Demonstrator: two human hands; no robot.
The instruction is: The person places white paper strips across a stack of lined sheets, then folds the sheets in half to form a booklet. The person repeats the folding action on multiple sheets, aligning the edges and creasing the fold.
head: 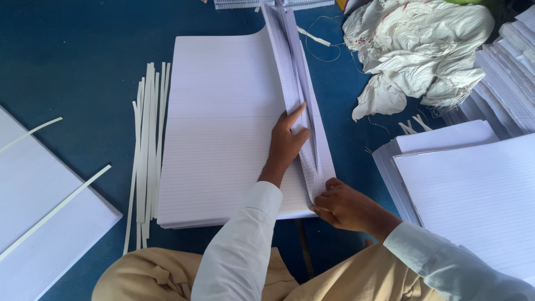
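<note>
Nearest the camera are the person's tan-clad knees and two white sleeves reaching forward over a blue floor (83, 67). The right hand (348, 207) is closed on the near corner of a raised bundle of sheets (295, 83), thumb and fingers pinching the paper's edge at the near right corner of the stack. The left hand (287, 139) lies just beyond it, palm down and fingers stretched forward, pressing along the left side of the same bundle where it rises from the flat pages; it is open against the paper, not gripping. The two hands are near each other but do not touch.

The bundle is a thick fold of white ruled sheets standing on edge in a long narrow ridge that runs away from the person, fanned slightly at the far end. It rises along the right side of a large flat stack of ruled paper (223, 139), white with fine lines, lying on the floor straight ahead.

Left of the stack lies a sheaf of thin white paper strips (147, 145), and further left another flat pile of paper (39, 223) crossed by two loose strips. To the right are more ruled stacks (473, 184). Beyond them lies a crumpled white sack (418, 50).
</note>
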